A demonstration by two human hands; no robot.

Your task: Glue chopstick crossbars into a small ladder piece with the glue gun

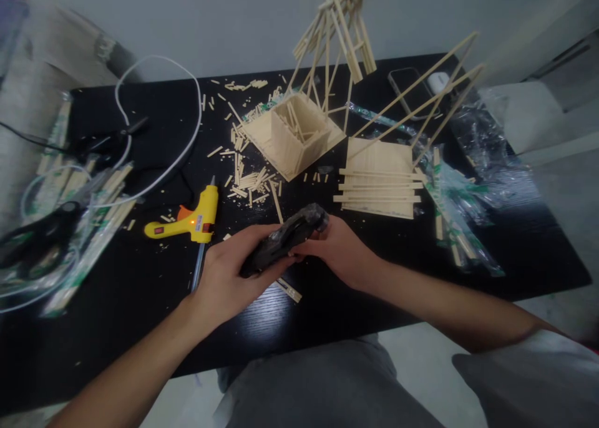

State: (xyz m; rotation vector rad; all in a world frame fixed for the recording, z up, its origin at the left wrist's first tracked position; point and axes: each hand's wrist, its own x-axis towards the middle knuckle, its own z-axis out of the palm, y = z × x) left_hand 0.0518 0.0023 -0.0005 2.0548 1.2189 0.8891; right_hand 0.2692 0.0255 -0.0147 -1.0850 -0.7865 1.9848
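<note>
My left hand (234,272) and my right hand (339,247) both grip a dark, shiny object (285,236) just above the near part of the black table (116,291); what it is I cannot make out. My left fingers wrap its lower end, my right fingers hold its upper end. A yellow glue gun (189,219) lies on the table just left of my left hand. A short wooden stick piece (289,289) lies under my hands.
A box of wooden sticks (294,135) with a tall stick frame stands at the back centre. A flat stick panel (379,175) lies to its right. Loose stick offcuts (248,178), black scissors (42,231), a white cable (187,135), plastic wrappers (461,197) and a phone (407,85) surround them.
</note>
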